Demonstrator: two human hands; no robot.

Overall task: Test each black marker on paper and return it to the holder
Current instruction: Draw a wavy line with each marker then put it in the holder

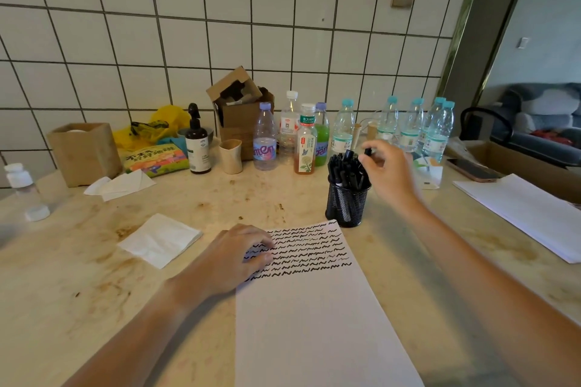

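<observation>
Reaching over the mesh holder (346, 205), the right hand (390, 174) has its fingers curled around something small and black at the fingertips, likely a marker (367, 152) or its cap, just above the bunch of black markers standing in the holder; motion blur makes it hard to say whether it is being dropped in or lifted out. Left hand (231, 258) lies flat, fingers relaxed and straight, pressing the upper left corner of the paper (314, 317) to keep it still on the counter (94, 276). Paper sits right in front of the holder, top edge touching or nearly touching its base, with about seven rows of black squiggles across the top and the lower part blank. Step in hand looks like the swap at the holder between tests. Next move probably calls for a clean pinch on one marker without dragging its neighbours, uncapping, then a squiggle below the last row. A folded tissue (160, 240) lies left of the paper; bottles (342, 129) stand behind.
</observation>
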